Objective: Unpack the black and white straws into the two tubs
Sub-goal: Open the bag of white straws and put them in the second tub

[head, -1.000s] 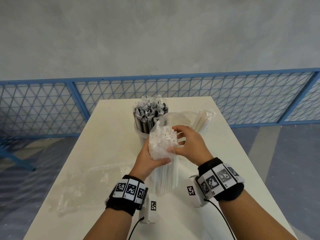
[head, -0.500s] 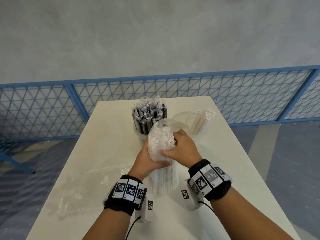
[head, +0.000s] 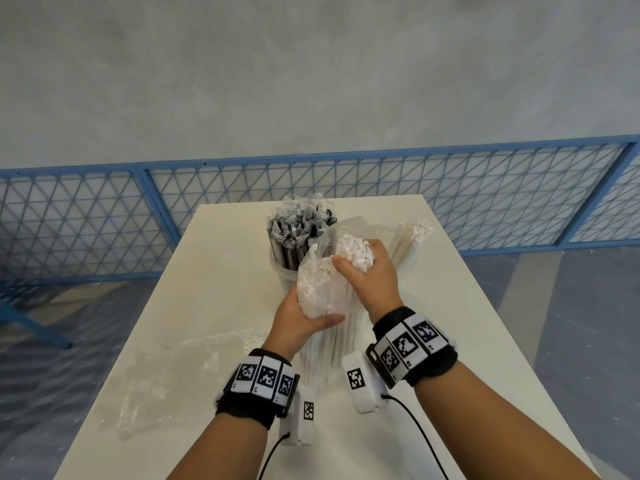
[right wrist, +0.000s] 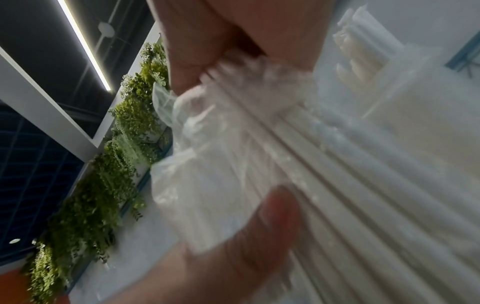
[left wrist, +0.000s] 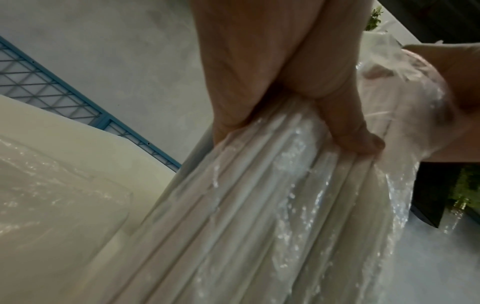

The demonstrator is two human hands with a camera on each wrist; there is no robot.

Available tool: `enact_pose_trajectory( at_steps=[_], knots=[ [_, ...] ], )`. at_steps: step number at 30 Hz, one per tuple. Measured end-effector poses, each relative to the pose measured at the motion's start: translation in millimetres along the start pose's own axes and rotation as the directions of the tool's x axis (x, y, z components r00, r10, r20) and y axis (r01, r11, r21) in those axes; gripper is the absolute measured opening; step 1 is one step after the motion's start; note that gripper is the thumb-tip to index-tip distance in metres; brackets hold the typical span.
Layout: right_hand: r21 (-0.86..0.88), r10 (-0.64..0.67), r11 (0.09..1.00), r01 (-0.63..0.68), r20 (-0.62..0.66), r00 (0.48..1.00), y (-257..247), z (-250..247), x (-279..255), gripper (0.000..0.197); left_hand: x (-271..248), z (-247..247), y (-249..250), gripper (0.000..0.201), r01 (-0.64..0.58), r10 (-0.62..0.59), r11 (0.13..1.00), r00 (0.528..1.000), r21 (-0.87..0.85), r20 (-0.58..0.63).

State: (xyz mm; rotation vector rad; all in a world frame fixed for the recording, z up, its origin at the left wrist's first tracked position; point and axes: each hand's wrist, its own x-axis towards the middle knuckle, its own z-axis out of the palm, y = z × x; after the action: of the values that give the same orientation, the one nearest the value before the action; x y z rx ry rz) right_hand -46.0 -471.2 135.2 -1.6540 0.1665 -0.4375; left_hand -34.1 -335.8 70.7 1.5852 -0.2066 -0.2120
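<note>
No writing is readable. The left hand (head: pixel 298 318) grips the clear plastic bag of white straws (head: pixel 322 289); right hand (head: pixel 369 277) fingers curl round its straw tops.

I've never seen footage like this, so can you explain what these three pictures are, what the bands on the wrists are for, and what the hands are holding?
No machine here: a person works with bare hands, wearing a camera on the head and one on each wrist. The patterned wristbands presumably are tracking markers. The head view looks down at a white table. The left hand grips a clear bag of white straws standing upright; the right hand grasps the straw tops at its open mouth. Behind stand a tub of black straws and a tub with a few white straws. An empty clear bag lies at left. The two close-ups are the wrist views.
</note>
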Motion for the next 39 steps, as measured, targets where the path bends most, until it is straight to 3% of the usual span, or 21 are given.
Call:
enact_pose_trajectory(
  at_steps=[3,9,14,19,22,27,30,34,39],
  knots=[
    [0.038,-0.004,0.999,0.003,0.021,1.000,-5,-4,5,0.031,1,-1,2,0.090,0.015,-0.015,1.000,1.000,-0.012,0.014],
    [0.121,-0.077,0.990,0.070,0.052,0.996,-30,-11,13,0.014,4,-2,-2,0.089,0.063,-0.063,0.998,0.998,0.005,0.026],
    [0.152,-0.170,0.976,0.153,0.103,0.980,-38,-18,16,0.029,3,-1,0,0.075,0.052,-0.052,0.999,0.998,0.013,0.032],
    [-0.064,-0.071,0.995,0.083,0.170,0.983,-10,-20,1,0.063,4,3,1,0.075,-0.004,0.003,0.999,1.000,0.032,0.022],
    [-0.054,-0.062,0.996,0.066,0.074,0.995,-1,-15,-9,0.047,5,4,0,0.071,0.002,-0.003,1.000,1.000,0.021,0.023],
    [0.127,0.000,0.992,-0.001,0.007,1.000,-19,-15,2,0.029,5,3,1,0.082,0.024,-0.025,0.999,1.000,0.021,0.020],
    [0.184,-0.011,0.983,0.018,-0.043,0.999,-30,-19,10,0.027,4,3,1,0.088,0.037,-0.037,0.999,0.999,0.020,0.012],
    [0.286,0.023,0.958,0.008,-0.104,0.994,-36,-23,19,0.025,3,2,1,0.074,0.046,-0.046,0.999,0.999,0.011,0.029],
    [0.294,0.028,0.956,-0.015,-0.038,0.999,-36,-26,20,0.025,1,3,2,0.076,0.027,-0.028,1.000,0.999,0.012,0.019]
  ],
)
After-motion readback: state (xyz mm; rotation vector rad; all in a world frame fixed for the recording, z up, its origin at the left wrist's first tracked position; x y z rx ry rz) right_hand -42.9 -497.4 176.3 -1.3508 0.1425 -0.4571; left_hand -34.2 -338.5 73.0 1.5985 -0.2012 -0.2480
